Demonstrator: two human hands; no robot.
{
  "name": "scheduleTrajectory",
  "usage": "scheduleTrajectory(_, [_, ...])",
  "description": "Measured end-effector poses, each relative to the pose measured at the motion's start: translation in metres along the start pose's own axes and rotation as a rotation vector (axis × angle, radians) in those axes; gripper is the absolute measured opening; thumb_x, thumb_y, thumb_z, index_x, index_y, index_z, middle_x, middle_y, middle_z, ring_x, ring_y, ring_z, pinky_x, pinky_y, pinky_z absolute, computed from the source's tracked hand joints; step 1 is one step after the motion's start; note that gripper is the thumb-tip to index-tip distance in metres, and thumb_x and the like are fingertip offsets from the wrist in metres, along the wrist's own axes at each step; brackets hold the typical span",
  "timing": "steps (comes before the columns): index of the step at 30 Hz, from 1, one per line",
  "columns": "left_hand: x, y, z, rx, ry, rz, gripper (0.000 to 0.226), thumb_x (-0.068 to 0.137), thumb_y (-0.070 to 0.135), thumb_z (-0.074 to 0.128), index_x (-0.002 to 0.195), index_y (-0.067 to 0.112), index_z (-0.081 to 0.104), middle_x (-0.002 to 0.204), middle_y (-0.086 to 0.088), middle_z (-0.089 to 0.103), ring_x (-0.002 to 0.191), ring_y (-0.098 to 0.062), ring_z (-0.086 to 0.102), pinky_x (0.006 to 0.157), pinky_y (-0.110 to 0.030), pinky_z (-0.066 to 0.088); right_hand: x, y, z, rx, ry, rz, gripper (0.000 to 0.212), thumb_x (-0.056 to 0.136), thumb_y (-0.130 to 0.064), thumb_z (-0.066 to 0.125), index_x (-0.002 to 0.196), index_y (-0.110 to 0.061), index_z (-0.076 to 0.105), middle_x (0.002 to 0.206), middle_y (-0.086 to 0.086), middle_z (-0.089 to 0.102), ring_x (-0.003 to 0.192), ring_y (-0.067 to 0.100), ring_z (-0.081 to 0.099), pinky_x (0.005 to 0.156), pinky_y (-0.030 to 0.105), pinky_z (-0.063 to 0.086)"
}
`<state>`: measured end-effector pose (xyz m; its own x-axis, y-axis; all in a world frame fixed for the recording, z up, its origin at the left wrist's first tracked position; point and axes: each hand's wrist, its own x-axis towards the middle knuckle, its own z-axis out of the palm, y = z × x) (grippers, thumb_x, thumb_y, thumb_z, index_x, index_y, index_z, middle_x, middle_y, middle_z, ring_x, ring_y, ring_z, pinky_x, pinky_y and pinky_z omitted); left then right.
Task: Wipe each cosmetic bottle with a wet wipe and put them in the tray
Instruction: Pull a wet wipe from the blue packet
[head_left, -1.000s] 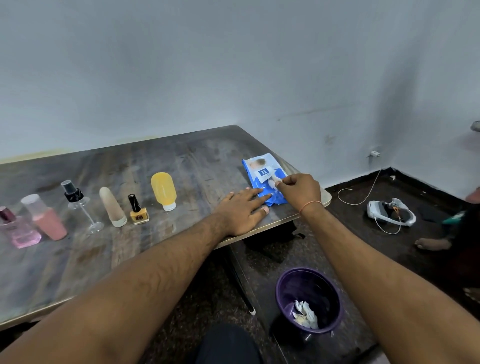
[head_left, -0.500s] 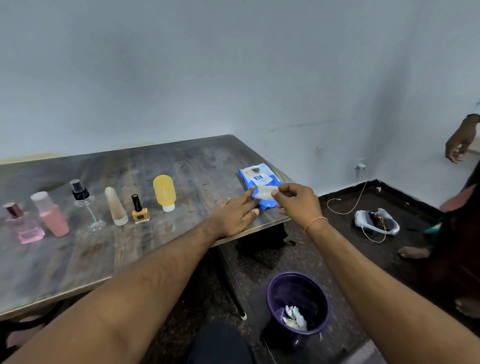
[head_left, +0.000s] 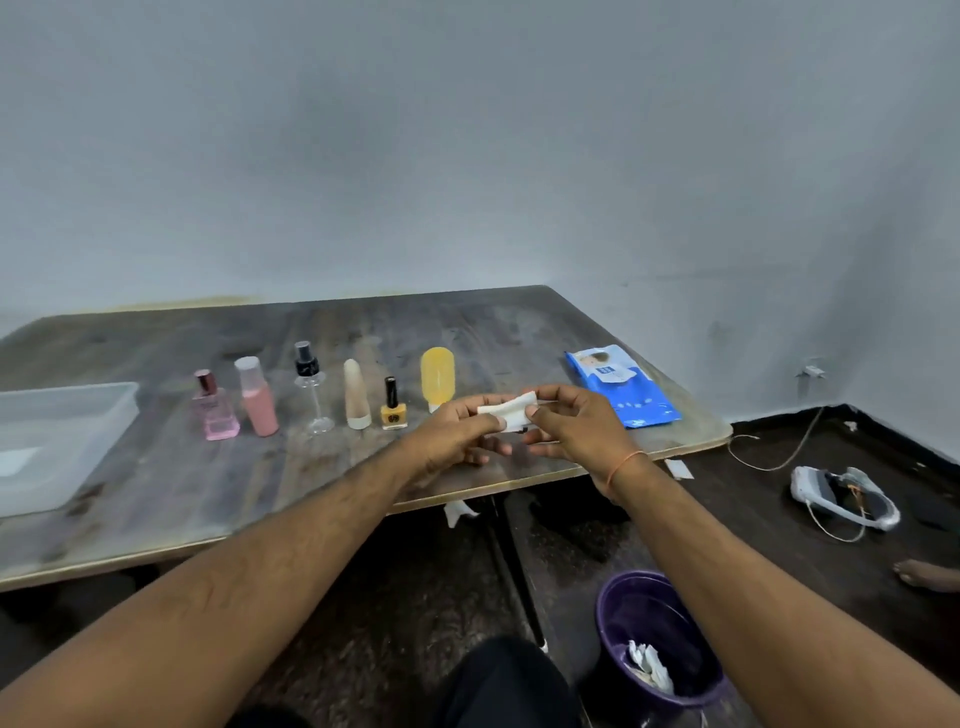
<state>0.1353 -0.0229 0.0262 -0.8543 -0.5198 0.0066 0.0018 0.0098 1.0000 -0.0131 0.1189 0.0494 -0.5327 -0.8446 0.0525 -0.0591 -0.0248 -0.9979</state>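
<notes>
- The dark wooden table (head_left: 171, 483) filled the left and centre of the head view, its rounded corner at 3 o'clock
- The clear plastic tray (head_left: 111, 415) sat at the table's 9 o'clock edge, well apart from the bottles
- The purple bin (head_left: 610, 613) stood on the floor at 5 o'clock, with crumpled white wipes inside
- The blue wet-wipe pack (head_left: 631, 400) lay flat near the table's 3 o'clock corner
- 6 bottles stood upright in a row at 10 to 11 o'clock: the pink perfume bottle (head_left: 214, 413), pink capped bottle (head_left: 257, 402), clear spray bottle (head_left: 310, 387), beige tube (head_left: 356, 397), yellow nail polish (head_left: 393, 409) and yellow bottle (head_left: 437, 376)
- The left hand (head_left: 452, 431) and right hand (head_left: 576, 423) met over the table's near edge, fingers curled, each pinching 1 end of the white wet wipe (head_left: 511, 413) stretched between them
</notes>
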Motion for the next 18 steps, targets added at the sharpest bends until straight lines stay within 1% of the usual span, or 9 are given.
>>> scheduleTrajectory(2, [-0.017, 0.004, -0.018, 0.091, 0.058, 0.006, 0.029, 0.104, 0.024, 0.070, 0.133, 0.024, 0.072, 0.106, 0.003, 0.079, 0.087, -0.019, 0.077, 0.064, -0.024, 0.054, 0.003, 0.000, 0.024, -0.015, -0.050, -0.016, 0.022, 0.101, -0.002, 0.068, 0.121, -0.009, 0.071, 0.102, 0.018, 0.077, 0.076, 0.023, 0.075, 0.070, 0.032, 0.067])
scheduleTrajectory(5, [-0.044, 0.007, -0.048, 0.156, 0.149, 0.023, 0.025, 0.105, 0.039, 0.067, 0.125, 0.026, 0.075, 0.095, 0.001, 0.080, 0.077, -0.015, 0.075, 0.059, -0.024, 0.051, 0.009, 0.001, 0.063, -0.037, -0.127, -0.046, 0.025, 0.100, 0.000, 0.069, 0.125, -0.007, 0.071, 0.094, 0.016, 0.073, 0.070, 0.018, 0.073, 0.065, 0.029, 0.065])
scheduleTrajectory(8, [-0.070, 0.003, -0.079, 0.178, 0.243, 0.017, 0.022, 0.108, 0.041, 0.061, 0.116, 0.028, 0.077, 0.081, -0.003, 0.077, 0.065, -0.012, 0.070, 0.052, -0.022, 0.048, 0.012, 0.004, 0.102, -0.049, -0.202, -0.079, 0.024, 0.099, 0.000, 0.070, 0.119, -0.013, 0.073, 0.090, 0.013, 0.072, 0.071, 0.016, 0.072, 0.067, 0.030, 0.065])
scheduleTrajectory(10, [-0.087, -0.001, -0.102, 0.212, 0.314, 0.010, 0.022, 0.108, 0.040, 0.062, 0.110, 0.027, 0.079, 0.072, -0.001, 0.073, 0.057, -0.009, 0.063, 0.051, -0.021, 0.046, 0.012, 0.006, 0.128, -0.042, -0.247, -0.102, 0.024, 0.099, 0.002, 0.069, 0.113, -0.018, 0.074, 0.087, 0.013, 0.072, 0.071, 0.017, 0.071, 0.069, 0.031, 0.066])
scheduleTrajectory(11, [-0.095, -0.004, -0.114, 0.226, 0.345, 0.003, 0.022, 0.106, 0.041, 0.064, 0.107, 0.026, 0.080, 0.070, 0.001, 0.072, 0.055, -0.008, 0.060, 0.052, -0.022, 0.045, 0.011, 0.008, 0.140, -0.038, -0.268, -0.104, 0.025, 0.099, 0.002, 0.069, 0.113, -0.018, 0.075, 0.087, 0.013, 0.072, 0.071, 0.018, 0.071, 0.069, 0.031, 0.066])
scheduleTrajectory(12, [-0.102, -0.006, -0.124, 0.237, 0.374, -0.004, 0.022, 0.105, 0.042, 0.067, 0.102, 0.026, 0.082, 0.071, 0.002, 0.071, 0.056, -0.009, 0.057, 0.054, -0.023, 0.045, 0.011, 0.009, 0.150, -0.036, -0.281, -0.102, 0.025, 0.099, 0.003, 0.068, 0.114, -0.016, 0.075, 0.088, 0.014, 0.072, 0.072, 0.018, 0.071, 0.070, 0.031, 0.066])
scheduleTrajectory(14, [-0.115, -0.010, -0.144, 0.258, 0.419, -0.007, 0.020, 0.102, 0.041, 0.071, 0.098, 0.025, 0.084, 0.081, 0.001, 0.072, 0.060, -0.010, 0.054, 0.056, -0.024, 0.046, 0.012, 0.014, 0.169, -0.031, -0.311, -0.079, 0.025, 0.099, 0.004, 0.068, 0.119, -0.010, 0.073, 0.087, 0.013, 0.072, 0.072, 0.018, 0.071, 0.070, 0.030, 0.066])
scheduleTrajectory(16, [-0.126, -0.013, -0.160, 0.273, 0.423, -0.005, 0.017, 0.103, 0.032, 0.072, 0.105, 0.019, 0.083, 0.088, -0.001, 0.075, 0.063, -0.007, 0.056, 0.056, -0.020, 0.047, 0.013, 0.021, 0.185, -0.017, -0.330, -0.050, 0.026, 0.100, 0.006, 0.067, 0.124, -0.004, 0.071, 0.085, 0.011, 0.072, 0.071, 0.018, 0.071, 0.069, 0.029, 0.066])
scheduleTrajectory(18, [-0.135, -0.016, -0.170, 0.256, 0.395, -0.006, 0.019, 0.101, 0.024, 0.074, 0.113, 0.012, 0.081, 0.087, -0.002, 0.076, 0.065, -0.006, 0.060, 0.059, -0.018, 0.049, 0.013, 0.028, 0.196, -0.003, -0.340, -0.023, 0.027, 0.100, 0.005, 0.066, 0.125, -0.005, 0.072, 0.084, 0.007, 0.073, 0.073, 0.018, 0.071, 0.070, 0.030, 0.066])
